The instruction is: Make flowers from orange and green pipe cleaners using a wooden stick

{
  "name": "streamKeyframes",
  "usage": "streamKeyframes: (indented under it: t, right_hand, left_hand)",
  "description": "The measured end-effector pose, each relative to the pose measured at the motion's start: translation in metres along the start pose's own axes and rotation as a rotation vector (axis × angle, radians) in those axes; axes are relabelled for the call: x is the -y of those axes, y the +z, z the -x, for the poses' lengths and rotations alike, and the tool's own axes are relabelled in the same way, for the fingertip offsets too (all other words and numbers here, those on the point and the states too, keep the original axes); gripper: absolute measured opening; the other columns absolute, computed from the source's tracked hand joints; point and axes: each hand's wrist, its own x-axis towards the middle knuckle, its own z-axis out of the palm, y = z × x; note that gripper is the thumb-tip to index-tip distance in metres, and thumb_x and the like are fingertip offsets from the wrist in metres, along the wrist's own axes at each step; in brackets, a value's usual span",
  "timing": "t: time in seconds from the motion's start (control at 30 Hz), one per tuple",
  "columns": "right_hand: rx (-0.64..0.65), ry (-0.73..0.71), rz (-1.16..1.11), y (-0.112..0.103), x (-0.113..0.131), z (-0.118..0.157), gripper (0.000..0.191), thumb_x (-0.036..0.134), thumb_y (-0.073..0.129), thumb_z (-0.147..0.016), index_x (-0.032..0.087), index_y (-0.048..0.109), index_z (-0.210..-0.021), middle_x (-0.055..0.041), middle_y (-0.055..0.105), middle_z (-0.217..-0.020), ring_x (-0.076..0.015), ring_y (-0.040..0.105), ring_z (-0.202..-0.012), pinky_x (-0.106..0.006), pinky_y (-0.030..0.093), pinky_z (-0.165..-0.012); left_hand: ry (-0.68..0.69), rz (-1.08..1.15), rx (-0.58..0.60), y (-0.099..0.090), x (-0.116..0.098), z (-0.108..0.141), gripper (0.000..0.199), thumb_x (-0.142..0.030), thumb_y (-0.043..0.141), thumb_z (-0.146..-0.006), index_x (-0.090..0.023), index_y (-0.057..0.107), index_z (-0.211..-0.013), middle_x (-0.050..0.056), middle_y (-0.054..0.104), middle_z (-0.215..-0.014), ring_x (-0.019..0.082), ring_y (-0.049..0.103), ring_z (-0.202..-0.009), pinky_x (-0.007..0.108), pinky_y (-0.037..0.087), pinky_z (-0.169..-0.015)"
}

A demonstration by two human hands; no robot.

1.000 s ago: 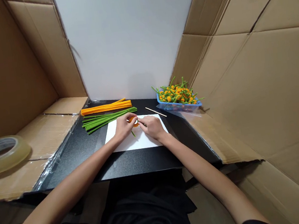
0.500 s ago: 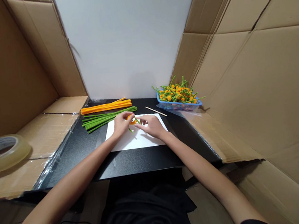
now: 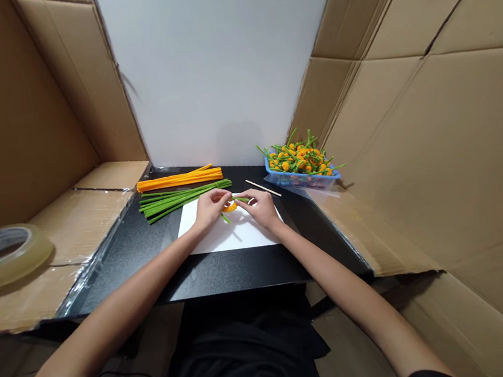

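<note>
My left hand (image 3: 210,209) and my right hand (image 3: 260,207) meet over a white sheet of paper (image 3: 225,234). Between them lies a small orange pipe-cleaner loop (image 3: 230,207), partly hidden by my fingers. A green pipe-cleaner stem (image 3: 242,200) runs through it, and its lower end (image 3: 225,218) sticks out under my left hand. My left fingers pinch the loop, and my right fingers pinch the stem.
Behind the paper on the black table (image 3: 226,277) lie green pipe cleaners (image 3: 179,200) and orange pipe cleaners (image 3: 179,179). A wooden stick (image 3: 263,187) and a blue basket (image 3: 302,176) of finished orange-and-green flowers are to the right. Cardboard (image 3: 410,132) lines both sides; a tape roll (image 3: 5,255) sits left.
My right hand has moved in from its spread position and its fingers now pinch the green stem. The orange loop shows more clearly between my hands.
</note>
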Motion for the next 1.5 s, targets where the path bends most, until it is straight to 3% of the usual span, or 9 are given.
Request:
streamKeyframes:
  t: [0.33,0.77,0.9,1.03,1.1,1.17,1.33,1.5]
  right_hand:
    - [0.055,-0.198,0.063,0.001,-0.006,0.002,0.016,0.027,0.068,-0.086,0.02,0.08,-0.093,-0.0059,0.075,-0.085,-0.0135,0.061,-0.065,-0.025,0.047,-0.06]
    - [0.066,-0.094,-0.027,0.001,-0.007,0.002,0.018,0.032,0.068,-0.084,0.02,0.08,-0.091,-0.0066,0.076,-0.087,-0.0151,0.063,-0.068,-0.027,0.047,-0.062]
    - [0.043,0.052,-0.142,0.006,-0.008,0.002,0.023,0.036,0.071,-0.081,0.02,0.077,-0.096,-0.0065,0.077,-0.093,-0.0171,0.067,-0.074,-0.028,0.051,-0.067]
    - [-0.034,0.284,-0.458,0.007,-0.018,-0.002,0.029,0.041,0.078,-0.071,0.017,0.074,-0.087,-0.0074,0.076,-0.085,-0.0211,0.071,-0.079,-0.03,0.055,-0.069]
    - [-0.095,0.362,-0.525,0.003,-0.024,-0.005,0.031,0.04,0.081,-0.066,0.016,0.074,-0.085,-0.0069,0.076,-0.084,-0.0199,0.07,-0.077,-0.03,0.055,-0.068]
    - [-0.141,0.409,-0.544,-0.001,-0.027,-0.007,0.031,0.039,0.082,-0.065,0.016,0.074,-0.084,-0.0065,0.075,-0.084,-0.0181,0.069,-0.077,-0.029,0.054,-0.068]
    - [-0.161,0.471,-0.624,-0.004,-0.027,-0.008,0.029,0.037,0.082,-0.065,0.017,0.074,-0.084,-0.0053,0.074,-0.085,-0.0165,0.068,-0.078,-0.028,0.056,-0.07]
    - [-0.127,0.495,-0.687,-0.001,-0.023,-0.006,0.03,0.036,0.084,-0.064,0.018,0.073,-0.086,-0.0045,0.074,-0.086,-0.0157,0.069,-0.077,-0.028,0.056,-0.071]
  left_hand:
    - [-0.017,0.059,-0.062,0.001,0.0,0.003,0.045,-0.051,0.084,-0.059,-0.012,0.075,-0.078,0.008,0.075,-0.077,0.018,0.068,-0.066,0.027,0.054,-0.064]
    - [-0.036,0.065,-0.055,0.002,0.008,0.001,0.044,-0.05,0.083,-0.061,-0.012,0.074,-0.081,0.008,0.074,-0.078,0.018,0.068,-0.069,0.028,0.054,-0.066]
    - [-0.05,0.011,-0.007,0.0,0.016,-0.003,0.046,-0.055,0.076,-0.07,-0.013,0.072,-0.087,0.009,0.074,-0.078,0.02,0.069,-0.071,0.028,0.054,-0.063]
    - [0.111,-0.179,0.211,-0.015,0.012,-0.009,0.041,-0.047,0.052,-0.091,-0.014,0.068,-0.11,0.012,0.073,-0.101,0.02,0.069,-0.082,0.028,0.056,-0.065]
    - [0.285,-0.373,0.376,-0.026,0.005,-0.011,0.04,-0.034,0.055,-0.09,-0.018,0.061,-0.126,0.011,0.07,-0.114,0.019,0.068,-0.088,0.028,0.056,-0.069]
    - [0.484,-0.573,0.462,-0.033,-0.003,-0.009,0.043,-0.028,0.059,-0.088,-0.022,0.06,-0.131,0.011,0.067,-0.12,0.018,0.066,-0.093,0.028,0.055,-0.073]
    - [0.82,-0.857,0.386,-0.027,-0.012,-0.001,0.022,-0.03,0.061,-0.094,-0.024,0.069,-0.113,0.007,0.068,-0.108,0.018,0.066,-0.094,0.03,0.052,-0.079]
    - [0.95,-0.948,0.316,-0.02,-0.012,0.002,0.019,-0.027,0.052,-0.098,-0.022,0.07,-0.097,0.005,0.069,-0.096,0.015,0.065,-0.085,0.025,0.05,-0.071]
